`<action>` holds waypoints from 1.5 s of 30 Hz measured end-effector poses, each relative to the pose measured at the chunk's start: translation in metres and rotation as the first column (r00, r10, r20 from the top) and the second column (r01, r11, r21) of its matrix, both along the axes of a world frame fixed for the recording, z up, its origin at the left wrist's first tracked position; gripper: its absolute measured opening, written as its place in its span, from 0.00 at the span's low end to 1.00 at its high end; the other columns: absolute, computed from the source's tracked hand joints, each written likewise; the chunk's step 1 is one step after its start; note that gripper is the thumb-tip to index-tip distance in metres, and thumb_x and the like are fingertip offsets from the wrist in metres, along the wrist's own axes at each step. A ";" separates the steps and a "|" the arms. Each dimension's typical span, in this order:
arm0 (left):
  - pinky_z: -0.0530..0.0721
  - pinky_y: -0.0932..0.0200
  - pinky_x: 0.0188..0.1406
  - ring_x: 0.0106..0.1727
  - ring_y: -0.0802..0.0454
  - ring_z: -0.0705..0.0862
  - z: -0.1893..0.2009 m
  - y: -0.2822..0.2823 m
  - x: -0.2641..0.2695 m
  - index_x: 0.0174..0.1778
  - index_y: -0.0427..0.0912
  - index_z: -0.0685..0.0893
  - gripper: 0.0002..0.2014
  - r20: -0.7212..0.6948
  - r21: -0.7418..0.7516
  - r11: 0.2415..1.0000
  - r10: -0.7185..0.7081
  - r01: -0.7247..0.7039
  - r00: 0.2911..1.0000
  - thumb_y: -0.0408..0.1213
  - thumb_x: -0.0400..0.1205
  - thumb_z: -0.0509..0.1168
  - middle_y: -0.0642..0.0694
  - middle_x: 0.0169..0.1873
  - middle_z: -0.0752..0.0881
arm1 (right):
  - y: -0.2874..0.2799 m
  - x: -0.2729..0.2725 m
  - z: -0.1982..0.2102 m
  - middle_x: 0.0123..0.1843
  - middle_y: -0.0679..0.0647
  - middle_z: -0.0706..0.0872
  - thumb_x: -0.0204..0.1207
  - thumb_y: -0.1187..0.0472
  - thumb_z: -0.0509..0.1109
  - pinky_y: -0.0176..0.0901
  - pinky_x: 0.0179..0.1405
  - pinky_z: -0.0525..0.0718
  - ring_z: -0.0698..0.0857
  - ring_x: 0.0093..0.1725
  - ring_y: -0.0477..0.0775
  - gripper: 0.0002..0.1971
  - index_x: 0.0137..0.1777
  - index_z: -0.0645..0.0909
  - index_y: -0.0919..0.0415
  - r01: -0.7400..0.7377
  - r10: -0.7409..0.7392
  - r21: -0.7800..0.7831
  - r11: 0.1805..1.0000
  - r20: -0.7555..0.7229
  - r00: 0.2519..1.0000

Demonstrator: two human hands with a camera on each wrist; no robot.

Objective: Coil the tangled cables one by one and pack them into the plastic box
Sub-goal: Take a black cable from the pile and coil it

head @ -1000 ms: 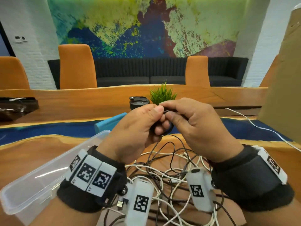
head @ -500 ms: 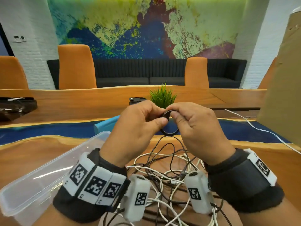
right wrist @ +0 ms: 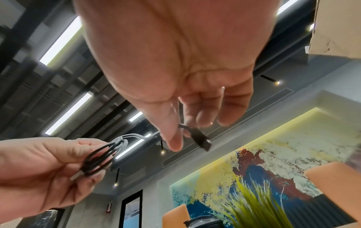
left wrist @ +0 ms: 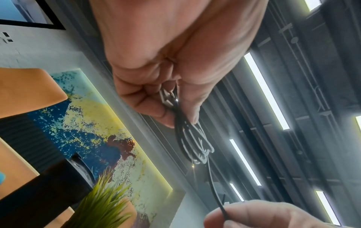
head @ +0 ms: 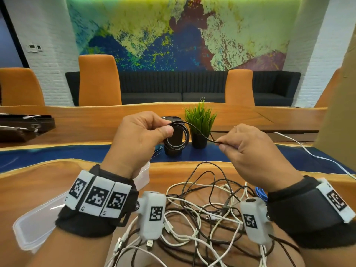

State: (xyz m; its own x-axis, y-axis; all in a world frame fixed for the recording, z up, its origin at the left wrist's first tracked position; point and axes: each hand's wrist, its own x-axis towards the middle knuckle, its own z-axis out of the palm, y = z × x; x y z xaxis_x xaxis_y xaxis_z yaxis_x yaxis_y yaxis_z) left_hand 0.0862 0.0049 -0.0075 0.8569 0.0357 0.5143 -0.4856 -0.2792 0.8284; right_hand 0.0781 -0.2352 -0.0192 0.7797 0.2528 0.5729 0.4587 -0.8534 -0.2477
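My left hand (head: pixel 163 130) pinches a small coil of black cable (head: pixel 178 136) held up above the table; the coil (left wrist: pixel 192 141) fans out past its fingertips, with a metal plug tucked inside the grip. From the coil a free strand runs right to my right hand (head: pixel 221 144), which pinches it near the black end plug (right wrist: pixel 201 139). The two hands are about a hand's width apart. A tangle of white and black cables (head: pixel 202 209) lies on the wood below my wrists. The clear plastic box (head: pixel 32 228) sits at lower left, partly behind my left forearm.
A small potted green plant (head: pixel 200 122) and a black cup (head: pixel 173 149) stand just beyond the hands. A white cable (head: pixel 308 151) trails off right, beside a brown cardboard sheet (head: pixel 342 93). Orange chairs line the table's far side. A dark tray (head: pixel 23 128) lies far left.
The hands were together on the coil; now the right hand has drawn away to the right, stretching the free strand out. The left hand keeps the coil, held slightly higher.
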 end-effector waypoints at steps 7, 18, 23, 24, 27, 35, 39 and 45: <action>0.87 0.41 0.49 0.46 0.34 0.89 0.002 -0.016 -0.012 0.38 0.46 0.90 0.03 -0.070 -0.100 0.967 -0.240 0.233 0.968 0.33 0.73 0.75 0.34 0.44 0.91 | 0.005 -0.005 0.007 0.41 0.56 0.89 0.80 0.69 0.69 0.38 0.35 0.89 0.88 0.35 0.48 0.07 0.51 0.88 0.63 -0.026 0.362 0.876 0.481 -0.171 0.916; 0.83 0.33 0.53 0.48 0.33 0.87 -0.007 -0.028 -0.011 0.38 0.53 0.91 0.05 0.004 -0.193 0.926 -0.329 0.324 0.944 0.38 0.73 0.77 0.34 0.44 0.90 | 0.028 -0.010 -0.004 0.40 0.52 0.84 0.73 0.56 0.70 0.38 0.29 0.72 0.77 0.33 0.46 0.09 0.49 0.88 0.57 0.225 0.833 0.971 0.080 -0.189 0.521; 0.89 0.55 0.42 0.44 0.51 0.90 -0.009 -0.032 -0.011 0.39 0.48 0.88 0.07 0.141 -0.156 0.955 -0.231 0.252 0.963 0.30 0.76 0.73 0.47 0.40 0.91 | 0.034 -0.014 -0.009 0.48 0.54 0.82 0.76 0.40 0.67 0.47 0.42 0.73 0.78 0.48 0.53 0.19 0.47 0.86 0.57 0.173 0.940 0.983 0.065 -0.118 0.319; 0.87 0.59 0.41 0.44 0.53 0.90 -0.009 -0.032 -0.011 0.40 0.47 0.87 0.09 0.163 -0.144 0.959 -0.219 0.243 0.962 0.27 0.77 0.73 0.47 0.39 0.91 | 0.034 -0.016 -0.008 0.48 0.54 0.81 0.73 0.38 0.68 0.48 0.43 0.75 0.79 0.48 0.53 0.21 0.44 0.85 0.57 0.137 0.938 0.985 0.109 -0.147 0.314; 0.88 0.57 0.43 0.46 0.48 0.91 -0.011 -0.031 -0.009 0.41 0.48 0.88 0.10 0.207 -0.091 0.975 -0.181 0.203 0.961 0.26 0.78 0.73 0.43 0.42 0.91 | 0.038 -0.022 -0.003 0.47 0.57 0.84 0.71 0.50 0.74 0.45 0.38 0.81 0.84 0.43 0.53 0.10 0.40 0.82 0.56 0.092 0.907 0.975 0.204 -0.223 0.357; 0.86 0.66 0.42 0.42 0.60 0.90 0.000 -0.006 0.000 0.43 0.49 0.89 0.09 0.194 -0.070 0.997 0.038 -0.025 0.980 0.28 0.77 0.75 0.55 0.38 0.92 | 0.019 -0.022 0.014 0.36 0.57 0.89 0.80 0.69 0.69 0.37 0.26 0.84 0.85 0.31 0.52 0.12 0.58 0.84 0.55 -0.045 0.535 0.823 0.566 -0.325 0.780; 0.85 0.70 0.41 0.41 0.63 0.89 0.003 -0.003 -0.003 0.45 0.46 0.90 0.08 0.184 0.013 0.998 0.060 -0.063 0.981 0.28 0.77 0.75 0.55 0.37 0.91 | -0.001 -0.012 0.012 0.35 0.47 0.88 0.81 0.64 0.69 0.38 0.39 0.87 0.88 0.36 0.45 0.10 0.46 0.87 0.47 -0.094 0.091 0.433 0.897 0.029 0.995; 0.85 0.69 0.48 0.46 0.64 0.87 -0.007 -0.016 -0.002 0.54 0.50 0.91 0.09 0.145 0.297 0.943 0.113 -0.152 0.983 0.34 0.80 0.73 0.57 0.44 0.91 | 0.000 -0.015 0.013 0.41 0.49 0.87 0.83 0.62 0.67 0.43 0.42 0.85 0.84 0.41 0.47 0.07 0.52 0.87 0.56 -0.170 0.006 0.336 0.926 0.438 0.899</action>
State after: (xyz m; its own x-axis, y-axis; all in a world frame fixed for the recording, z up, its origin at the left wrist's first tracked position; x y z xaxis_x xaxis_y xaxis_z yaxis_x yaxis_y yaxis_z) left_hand 0.0839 -0.0114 -0.0149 0.7837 -0.0315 0.6204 -0.5206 -0.5781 0.6283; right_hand 0.0633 -0.2356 -0.0059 0.4271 0.0234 0.9039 0.6573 -0.6945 -0.2927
